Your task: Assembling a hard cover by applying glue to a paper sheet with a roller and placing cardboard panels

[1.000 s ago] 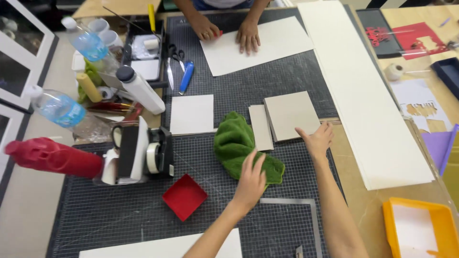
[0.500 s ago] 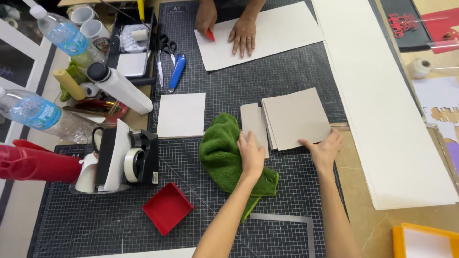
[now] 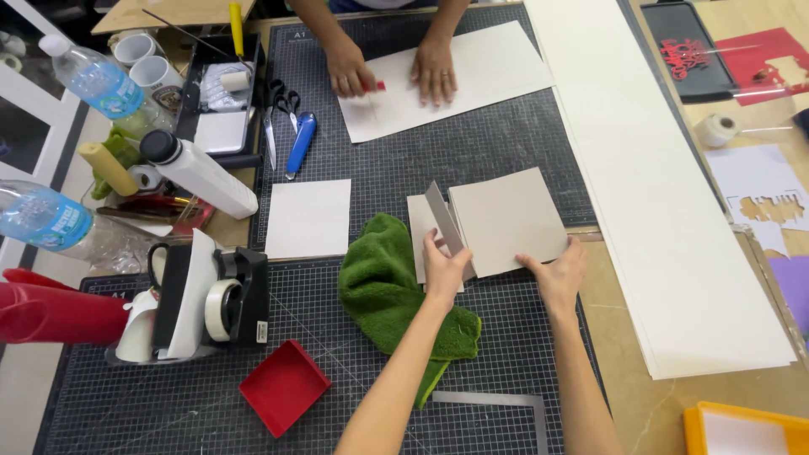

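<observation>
Dark gridded cutting mats (image 3: 506, 152) cover the worktable, which carries card, tools and bottles. At the near centre of the mat, the left hand (image 3: 444, 268) pinches the lower end of a narrow grey board strip (image 3: 443, 221), fingers closed on it, and holds it tilted up on edge. The strip stands between a pale card (image 3: 417, 227) lying flat beneath it and a square grey board (image 3: 507, 221) just to its right. The right hand (image 3: 559, 276) rests on the near right corner of the square grey board, fingers spread and flat, gripping nothing. A crumpled green towel (image 3: 389, 291) lies just left of the left hand, touching the pale card's edge. Farther left lie a white card square (image 3: 308, 218), a black tape dispenser (image 3: 221, 297) and a red tray (image 3: 284, 387). A long stack of white sheets (image 3: 666, 194) runs along the right side. At the far edge, another person's two hands (image 3: 394, 72) press on a large white sheet (image 3: 472, 72).
</observation>
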